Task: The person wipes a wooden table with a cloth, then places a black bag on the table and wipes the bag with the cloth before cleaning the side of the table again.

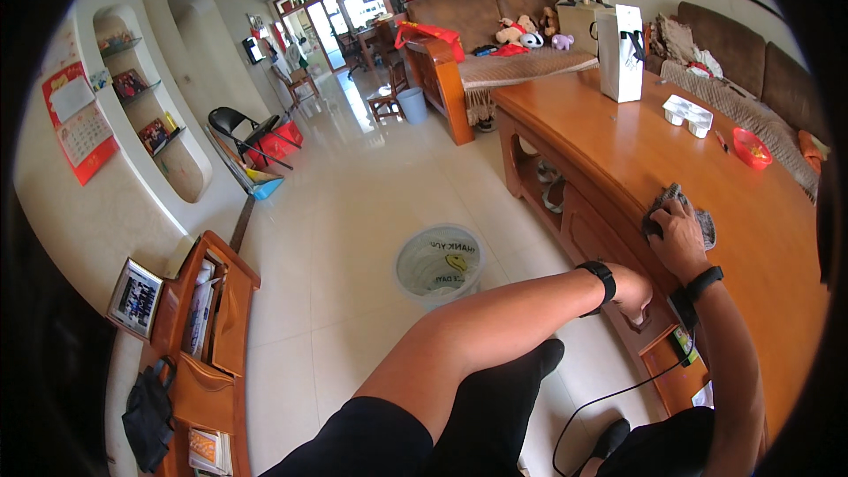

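Note:
On the wooden coffee table (742, 218), near its edge, my right hand (677, 240) presses down on a crumpled grey cloth (707, 228). The cloth shows on both sides of the fingers. My left hand (633, 293) is beside the table's side panel, below the tabletop. Its fingers are partly hidden, and whether they grip anything does not show. Both wrists wear black bands. A black cable (613, 392) hangs from a dark object at the table edge, close to my right forearm.
A lined waste bin (438, 265) stands on the tiled floor. Farther along the tabletop are a white paper bag (621, 59), a white plastic tray (688, 116) and a red bowl (752, 148). A wooden cabinet (228, 318) is on the left, a sofa (523, 69) behind.

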Motion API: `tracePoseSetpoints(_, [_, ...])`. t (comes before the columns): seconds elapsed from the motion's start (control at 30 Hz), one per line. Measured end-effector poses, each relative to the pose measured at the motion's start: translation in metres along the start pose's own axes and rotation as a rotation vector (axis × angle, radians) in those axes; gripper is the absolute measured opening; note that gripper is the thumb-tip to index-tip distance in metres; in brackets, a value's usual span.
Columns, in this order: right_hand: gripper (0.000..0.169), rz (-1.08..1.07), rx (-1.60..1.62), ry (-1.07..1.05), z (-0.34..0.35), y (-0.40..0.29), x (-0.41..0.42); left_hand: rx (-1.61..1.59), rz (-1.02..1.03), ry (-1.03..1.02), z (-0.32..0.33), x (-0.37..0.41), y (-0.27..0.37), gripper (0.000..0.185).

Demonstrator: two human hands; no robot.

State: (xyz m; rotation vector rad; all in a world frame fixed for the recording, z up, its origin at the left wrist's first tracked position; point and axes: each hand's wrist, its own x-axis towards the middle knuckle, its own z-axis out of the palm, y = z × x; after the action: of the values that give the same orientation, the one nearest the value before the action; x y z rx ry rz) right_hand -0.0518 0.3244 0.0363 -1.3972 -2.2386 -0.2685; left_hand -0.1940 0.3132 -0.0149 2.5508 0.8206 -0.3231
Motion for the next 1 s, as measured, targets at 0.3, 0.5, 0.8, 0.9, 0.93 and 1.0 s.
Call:
tracePoseSetpoints(0.3, [0.025,0.042,0.013,-0.029,-0.018,0.013,-0.027,0.021,-0.029,-0.003,-0.005,-0.003,0.012,0.032])
tracePoseSetpoints(0.5, [0.025,0.062,0.011,-0.036,-0.041,0.01,-0.045,0.047,-0.079,-0.054,-0.01,0.001,0.017,0.033])
tracePoseSetpoints(0.8, [0.025,0.041,0.051,-0.027,-0.042,0.021,-0.064,0.031,-0.068,-0.048,-0.003,0.006,0.011,0.037])
tracePoseSetpoints(0.9, [0.026,0.033,0.068,-0.014,-0.047,0.021,-0.067,0.038,-0.061,-0.061,-0.008,0.004,0.017,0.037])
tracePoseSetpoints(0.93, [0.027,0.026,0.077,-0.009,-0.049,0.02,-0.067,0.034,-0.061,-0.061,-0.008,0.005,0.018,0.037])
tracePoseSetpoints(1.0, [0.027,0.031,0.089,-0.012,-0.05,0.019,-0.068,0.035,-0.056,-0.061,-0.009,0.005,0.018,0.037])
